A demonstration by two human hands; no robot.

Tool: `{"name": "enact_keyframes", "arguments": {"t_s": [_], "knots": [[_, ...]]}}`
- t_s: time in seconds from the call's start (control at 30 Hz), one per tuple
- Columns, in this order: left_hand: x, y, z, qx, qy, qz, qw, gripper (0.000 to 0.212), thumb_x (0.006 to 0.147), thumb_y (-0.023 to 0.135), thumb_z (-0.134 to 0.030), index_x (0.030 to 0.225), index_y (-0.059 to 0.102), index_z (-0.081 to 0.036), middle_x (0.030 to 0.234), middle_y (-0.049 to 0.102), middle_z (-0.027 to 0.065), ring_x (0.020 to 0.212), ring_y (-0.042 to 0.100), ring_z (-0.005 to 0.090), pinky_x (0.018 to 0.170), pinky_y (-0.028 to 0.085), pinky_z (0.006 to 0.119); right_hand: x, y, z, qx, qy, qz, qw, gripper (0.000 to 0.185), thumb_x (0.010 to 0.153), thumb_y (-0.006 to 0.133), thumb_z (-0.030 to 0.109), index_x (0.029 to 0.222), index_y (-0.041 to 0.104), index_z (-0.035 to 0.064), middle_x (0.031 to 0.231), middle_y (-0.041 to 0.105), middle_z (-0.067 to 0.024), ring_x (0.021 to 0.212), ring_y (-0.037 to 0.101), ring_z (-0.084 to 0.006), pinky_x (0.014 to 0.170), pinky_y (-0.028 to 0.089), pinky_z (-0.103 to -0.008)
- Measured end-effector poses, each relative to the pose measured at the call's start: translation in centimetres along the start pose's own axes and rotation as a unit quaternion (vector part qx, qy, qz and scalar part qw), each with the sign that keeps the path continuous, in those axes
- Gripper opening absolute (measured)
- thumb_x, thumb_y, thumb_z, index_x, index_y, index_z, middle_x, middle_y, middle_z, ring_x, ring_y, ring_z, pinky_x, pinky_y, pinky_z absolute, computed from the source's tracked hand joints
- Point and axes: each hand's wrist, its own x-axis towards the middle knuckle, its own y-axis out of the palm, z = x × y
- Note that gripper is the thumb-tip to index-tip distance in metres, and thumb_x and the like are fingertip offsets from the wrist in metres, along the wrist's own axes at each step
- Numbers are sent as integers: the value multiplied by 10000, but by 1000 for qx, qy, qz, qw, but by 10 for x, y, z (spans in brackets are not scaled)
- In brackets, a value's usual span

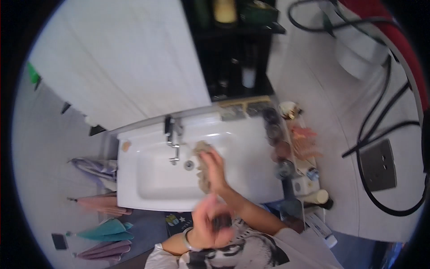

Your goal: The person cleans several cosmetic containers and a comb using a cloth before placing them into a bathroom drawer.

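My right hand reaches over the white washbasin, its fingers on a crumpled beige cloth inside the bowl, to the right of the metal drain. Close to my body, in front of the basin's near rim, my left hand is curled around a small dark object; blur hides what it is. A bracelet circles the left wrist. The chrome faucet stands at the back of the basin, left of the cloth.
Jars line the basin's right end, beside a rack of bottles and toiletries. Black cables hang along the right wall. Towels hang at left. Behind the basin are a white panel and dark shelves.
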Motion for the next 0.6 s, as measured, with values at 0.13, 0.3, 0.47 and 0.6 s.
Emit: {"name": "enact_keyframes", "arguments": {"t_s": [0.13,0.3,0.47,0.6], "knots": [[12,-12,39,168,38,-260,950,393,866,502,32,1224,338,27,1099,433,175,947,457,201,820,399,287,-28,2,62,58,-148,128,979,347,917,520,142,1236,532,6,1045,605,-26,942,570,-99,836,456,-245],[2,-32,40,350,56,-297,887,393,836,514,29,1209,392,25,1127,413,165,971,456,238,852,404,321,-54,19,80,-253,-323,339,846,166,814,640,53,937,604,-53,1125,502,-147,914,537,-189,817,423,-281],[-15,-43,54,323,59,-295,897,392,822,518,14,1198,410,16,1115,394,152,961,448,234,819,406,319,-67,33,65,-205,-280,269,899,123,848,623,43,937,594,-38,872,557,-69,731,518,-146,657,423,-238],[0,-44,44,379,79,-278,879,314,832,541,-9,1136,471,20,1039,429,144,883,448,236,765,402,316,-64,33,64,-58,-95,222,969,112,938,524,74,963,597,-8,857,611,-34,774,580,-116,737,468,-234]]}}
